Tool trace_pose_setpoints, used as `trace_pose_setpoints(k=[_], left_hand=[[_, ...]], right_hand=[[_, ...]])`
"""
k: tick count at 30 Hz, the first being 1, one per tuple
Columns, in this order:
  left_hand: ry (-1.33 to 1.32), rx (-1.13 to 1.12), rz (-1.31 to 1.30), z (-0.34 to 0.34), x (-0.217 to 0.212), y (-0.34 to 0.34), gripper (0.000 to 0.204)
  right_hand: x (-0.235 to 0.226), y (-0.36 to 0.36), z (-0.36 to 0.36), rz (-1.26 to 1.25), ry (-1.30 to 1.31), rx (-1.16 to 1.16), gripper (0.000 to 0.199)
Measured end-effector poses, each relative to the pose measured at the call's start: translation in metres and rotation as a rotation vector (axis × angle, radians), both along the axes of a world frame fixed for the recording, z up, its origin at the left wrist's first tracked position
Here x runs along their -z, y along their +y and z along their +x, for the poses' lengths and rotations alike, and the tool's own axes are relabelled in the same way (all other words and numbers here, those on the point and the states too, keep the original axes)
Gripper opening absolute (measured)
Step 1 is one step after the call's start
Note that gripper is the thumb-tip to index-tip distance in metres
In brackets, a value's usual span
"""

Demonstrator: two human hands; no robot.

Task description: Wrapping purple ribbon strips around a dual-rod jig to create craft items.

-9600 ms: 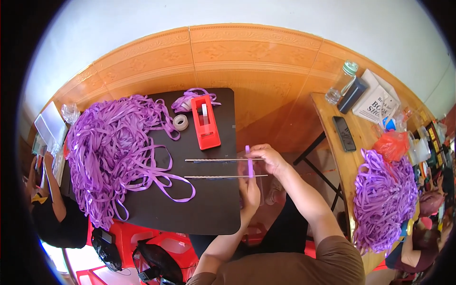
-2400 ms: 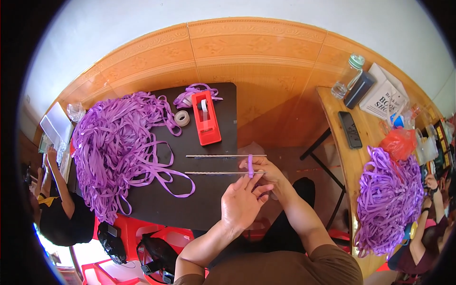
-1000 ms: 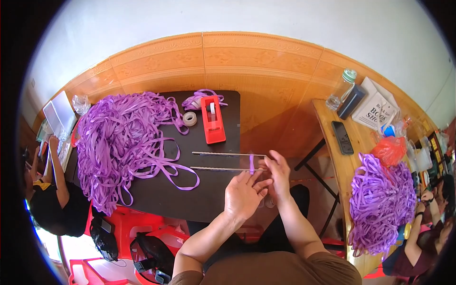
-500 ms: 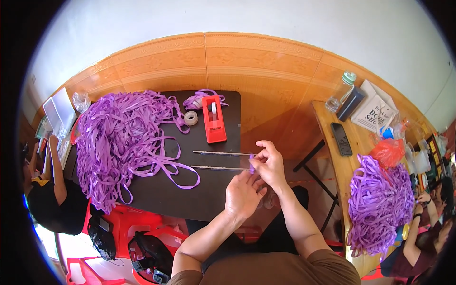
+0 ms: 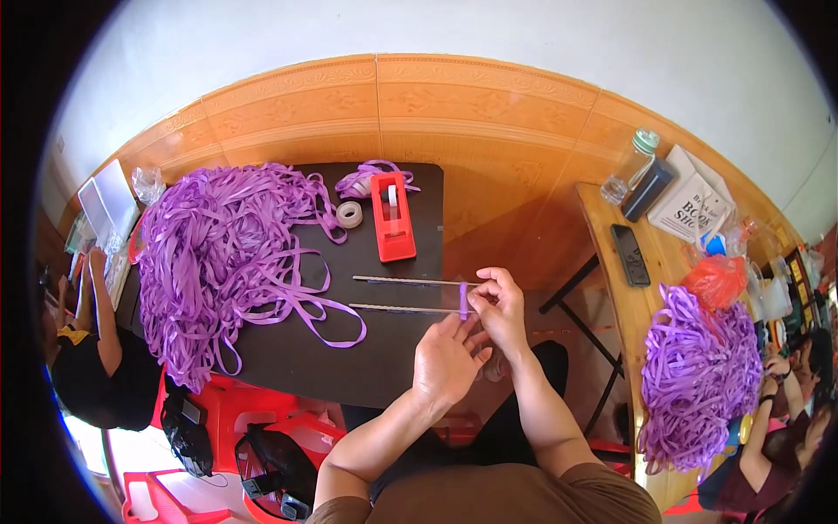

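Two thin metal rods reach rightward past the edge of the dark table. A short band of purple ribbon spans both near their right ends. My right hand pinches at the right side of this band with thumb and fingers. Palm up below it, my left hand has its thumb apart and its fingertips at the band's lower end. Exactly what its fingertips touch is partly hidden. From a large purple ribbon heap, loose loops run toward the rods.
On the dark table are a red tape dispenser, a tape roll and a small ribbon bundle. The wooden table holds a phone, a bottle and another ribbon pile. People sit at both sides.
My right hand has shifted slightly down and right, its fingers moving off the band's face, so more of the purple band shows. My left hand is nearly still.
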State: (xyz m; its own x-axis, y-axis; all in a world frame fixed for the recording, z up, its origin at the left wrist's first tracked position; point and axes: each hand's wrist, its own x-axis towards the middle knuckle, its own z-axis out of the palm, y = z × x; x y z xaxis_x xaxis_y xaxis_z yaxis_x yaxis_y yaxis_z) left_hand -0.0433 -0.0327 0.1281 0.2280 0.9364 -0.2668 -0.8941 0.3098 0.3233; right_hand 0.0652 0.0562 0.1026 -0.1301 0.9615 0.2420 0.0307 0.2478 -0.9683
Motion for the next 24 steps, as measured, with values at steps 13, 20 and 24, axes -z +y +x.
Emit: trace_pose_setpoints(k=[13, 20, 24], left_hand=[[-0.014, 0.001, 0.017, -0.001, 0.002, 0.002, 0.047], [0.2, -0.047, 0.003, 0.007, -0.003, -0.007, 0.042], [0.297, -0.052, -0.008, 0.008, -0.009, -0.007, 0.043]], right_hand=[[0.015, 0.003, 0.005, 0.084, 0.006, 0.292, 0.033], [0.001, 0.039, 0.007, -0.342, 0.229, -0.24, 0.016], [0.004, 0.046, 0.005, -0.298, 0.171, -0.393, 0.011]])
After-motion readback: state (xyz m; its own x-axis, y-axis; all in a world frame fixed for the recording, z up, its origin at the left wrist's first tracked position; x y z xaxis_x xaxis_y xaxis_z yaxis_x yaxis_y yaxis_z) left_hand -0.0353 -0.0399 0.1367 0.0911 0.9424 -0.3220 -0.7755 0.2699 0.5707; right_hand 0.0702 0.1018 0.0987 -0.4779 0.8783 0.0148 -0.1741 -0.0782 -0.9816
